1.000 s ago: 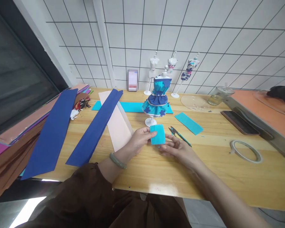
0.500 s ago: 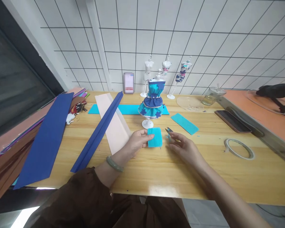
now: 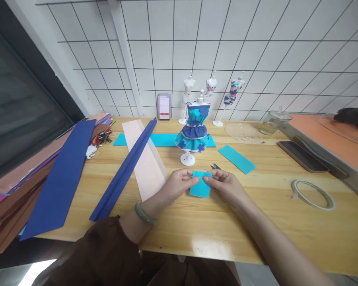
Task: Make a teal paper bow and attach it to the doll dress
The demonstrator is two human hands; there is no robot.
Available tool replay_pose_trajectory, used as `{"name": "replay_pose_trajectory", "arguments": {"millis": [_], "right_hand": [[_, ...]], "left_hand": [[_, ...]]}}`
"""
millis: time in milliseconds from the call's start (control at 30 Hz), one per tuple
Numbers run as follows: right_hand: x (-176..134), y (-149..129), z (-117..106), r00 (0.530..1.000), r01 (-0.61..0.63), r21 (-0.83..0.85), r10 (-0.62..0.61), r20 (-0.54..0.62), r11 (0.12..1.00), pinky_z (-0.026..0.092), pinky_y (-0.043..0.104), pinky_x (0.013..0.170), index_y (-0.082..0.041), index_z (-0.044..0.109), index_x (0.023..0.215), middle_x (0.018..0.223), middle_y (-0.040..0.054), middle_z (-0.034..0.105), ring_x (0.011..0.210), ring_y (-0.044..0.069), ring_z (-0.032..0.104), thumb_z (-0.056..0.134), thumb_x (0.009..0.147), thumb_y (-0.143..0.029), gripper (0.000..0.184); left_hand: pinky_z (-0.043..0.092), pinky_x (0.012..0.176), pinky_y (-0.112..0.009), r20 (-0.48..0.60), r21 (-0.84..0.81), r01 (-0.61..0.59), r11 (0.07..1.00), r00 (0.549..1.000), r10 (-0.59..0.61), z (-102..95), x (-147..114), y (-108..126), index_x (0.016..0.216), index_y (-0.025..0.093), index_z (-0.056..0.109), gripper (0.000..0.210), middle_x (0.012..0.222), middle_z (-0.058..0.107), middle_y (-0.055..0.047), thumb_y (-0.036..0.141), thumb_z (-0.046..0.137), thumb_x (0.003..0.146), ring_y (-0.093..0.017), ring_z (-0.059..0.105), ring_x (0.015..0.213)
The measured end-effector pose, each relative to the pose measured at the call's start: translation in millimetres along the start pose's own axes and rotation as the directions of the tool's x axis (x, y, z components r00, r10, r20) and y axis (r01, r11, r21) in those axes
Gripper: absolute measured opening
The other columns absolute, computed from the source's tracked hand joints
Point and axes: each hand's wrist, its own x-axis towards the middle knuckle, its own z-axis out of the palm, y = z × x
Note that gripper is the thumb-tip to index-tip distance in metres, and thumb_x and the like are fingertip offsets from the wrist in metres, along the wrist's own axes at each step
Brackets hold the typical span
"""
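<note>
Turquoise square (image 3: pixel 200 189), one: was pinched at the top by left hand (image 3: pixel 179 184) and right hand (image 3: pixel 227 185); earlier, by left only.

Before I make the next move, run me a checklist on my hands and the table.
1. Small turquoise piece held on both sides: ok, left hand and right hand pinch its upper part.
2. One hand free: not ok, both hold the piece.
3. Scissors clear of the right hand: cannot tell, it hides most of them.
4. Dressed mannequin standing upright: ok.
5. Tape roll clear of the hands: ok, flat on the table to the right.
</note>
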Motion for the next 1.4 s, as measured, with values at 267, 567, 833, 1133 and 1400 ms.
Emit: {"name": "replay_pose_trajectory", "arguments": {"millis": [267,567,833,1133,1400], "right_hand": [[-3.7,1.1,0.8,0.999,-0.007,-0.056,0.004,-0.049,0.998,0.048,0.028,0.054,-0.019,0.062,0.073,0.066,0.0018,0.065,0.056,0.014,0.058,0.075,0.059,-0.042,0.031],[-4.9,1.8,-3.5,0.999,0.01,-0.071,-0.013,-0.046,0.997,0.05,0.032,0.062,-0.02,0.063,0.076,0.069,0.0029,0.067,0.061,0.017,0.062,0.073,0.061,-0.043,0.03],[-5.5,2.5,-4.7,0.998,0.055,-0.053,-0.056,-0.023,0.997,0.049,0.03,0.066,-0.021,0.066,0.079,0.072,0.002,0.068,0.065,0.015,0.062,0.073,0.064,-0.037,0.023],[-7.1,-0.6,-6.5,0.998,0.058,-0.044,-0.056,0.028,0.997,0.046,0.027,0.065,-0.022,0.068,0.081,0.075,0.0009,0.067,0.064,0.013,0.059,0.07,0.069,-0.034,0.017],[-7.5,5.0,-11.9,0.998,0.062,-0.027,-0.061,0.028,0.998,0.046,0.025,0.062,-0.022,0.068,0.084,0.071,0.0004,0.067,0.06,0.011,0.057,0.069,0.07,-0.033,0.018]], "left_hand": [[0.048,0.064,-0.027,-0.141,0.052,0.066,0.997,0.988,-0.058,-2.0,3.7,-1.6,0.077,0.012,0.058,0.032,0.076,0.067,-0.006,0.038,0.071,0.063,-0.014,0.063,0.066],[0.051,0.069,-0.032,-0.116,0.017,0.085,0.996,0.99,-0.082,-4.4,5.0,-4.9,0.081,0.012,0.06,0.034,0.08,0.067,-0.006,0.037,0.073,0.062,-0.017,0.064,0.071],[0.05,0.072,-0.03,-0.109,-0.043,0.067,0.997,0.991,-0.071,-5.7,4.3,-3.6,0.083,0.013,0.062,0.03,0.084,0.067,-0.006,0.033,0.073,0.062,-0.014,0.063,0.073],[0.049,0.069,-0.028,-0.118,-0.054,0.066,0.996,0.99,-0.072,-4.2,3.2,0.8,0.083,0.013,0.062,0.03,0.082,0.066,-0.006,0.031,0.073,0.062,-0.014,0.062,0.073],[0.048,0.067,-0.028,-0.115,-0.046,0.068,0.997,0.991,-0.073,-3.0,0.6,7.1,0.083,0.012,0.064,0.031,0.079,0.066,-0.006,0.03,0.074,0.06,-0.014,0.061,0.071]]}}
